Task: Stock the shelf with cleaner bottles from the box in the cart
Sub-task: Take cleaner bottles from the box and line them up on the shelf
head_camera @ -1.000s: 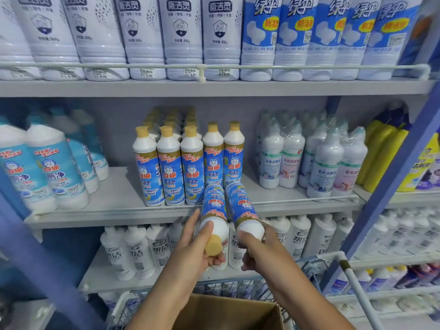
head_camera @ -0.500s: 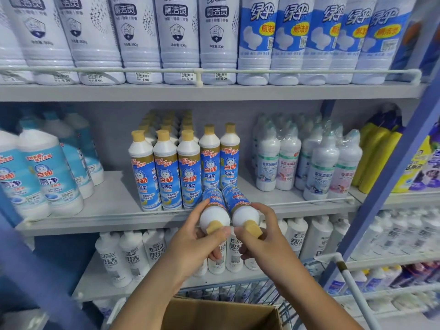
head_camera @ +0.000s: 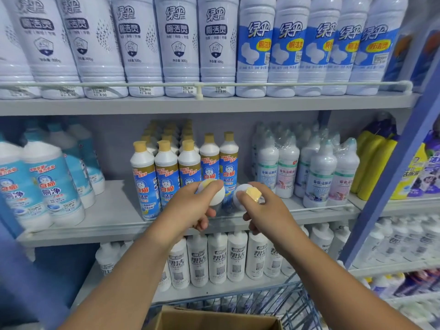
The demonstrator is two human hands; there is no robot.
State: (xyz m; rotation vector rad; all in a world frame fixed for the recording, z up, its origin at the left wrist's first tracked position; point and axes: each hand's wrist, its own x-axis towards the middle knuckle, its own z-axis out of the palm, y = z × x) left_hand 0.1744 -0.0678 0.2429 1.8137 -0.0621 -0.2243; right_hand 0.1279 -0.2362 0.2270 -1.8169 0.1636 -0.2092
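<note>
My left hand (head_camera: 190, 208) grips a white cleaner bottle with a yellow cap (head_camera: 215, 194) by its neck, cap end toward me. My right hand (head_camera: 264, 208) grips a second such bottle (head_camera: 247, 194) the same way. Both bottles point base-first into the middle shelf (head_camera: 114, 210), just in front of the standing rows of matching blue-labelled, yellow-capped bottles (head_camera: 166, 172). Their bodies are mostly hidden behind my hands. The cardboard box (head_camera: 214, 317) sits in the wire cart (head_camera: 297, 303) at the bottom edge.
Light-blue bottles (head_camera: 47, 186) stand at the left of the middle shelf, shrink-wrapped white bottles (head_camera: 307, 170) at the right. A thin guard rail (head_camera: 321, 207) runs along the shelf front. Large white bottles fill the top shelf (head_camera: 190, 104). A blue upright (head_camera: 392, 175) stands at right.
Both hands have moved up and forward from below the shelf edge, carrying the two bottles to the middle shelf. The bottles now point almost straight away from me.
</note>
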